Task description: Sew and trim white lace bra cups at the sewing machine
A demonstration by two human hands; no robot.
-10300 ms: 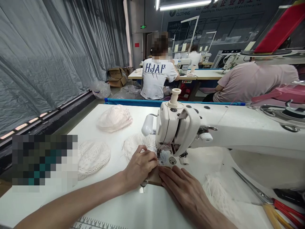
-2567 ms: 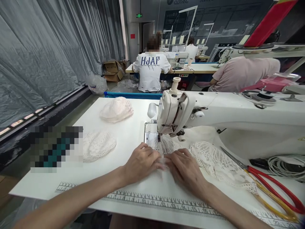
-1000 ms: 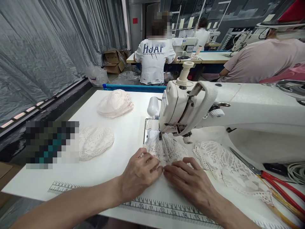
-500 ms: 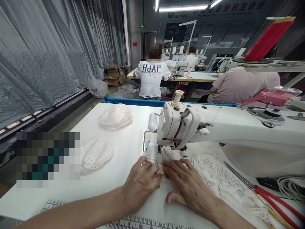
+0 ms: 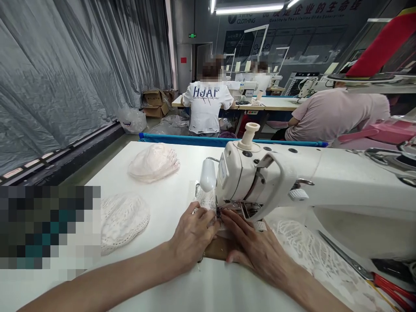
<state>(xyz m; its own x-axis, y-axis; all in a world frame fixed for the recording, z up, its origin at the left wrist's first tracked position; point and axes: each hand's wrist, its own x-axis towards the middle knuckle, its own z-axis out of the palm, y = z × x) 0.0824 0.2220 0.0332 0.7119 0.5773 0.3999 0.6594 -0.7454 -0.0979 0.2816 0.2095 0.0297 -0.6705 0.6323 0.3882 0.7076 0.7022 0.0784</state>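
A single head-worn camera is looking forward and down from the person's own eye level, hovering close over the left hand (image 5: pixel 191 236) and right hand (image 5: pixel 256 249) at the white sewing machine (image 5: pixel 292 177) on the white worktable (image 5: pixel 162 203), its wide frame taking in the grey plastic curtain (image 5: pixel 65 78) at left.

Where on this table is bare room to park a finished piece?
Bare tabletop lies between the near lace pile, the pink pile and the machine head. Crowded: under that head, where left hand and right hand meet, and rightward, under spread lace and scissors.
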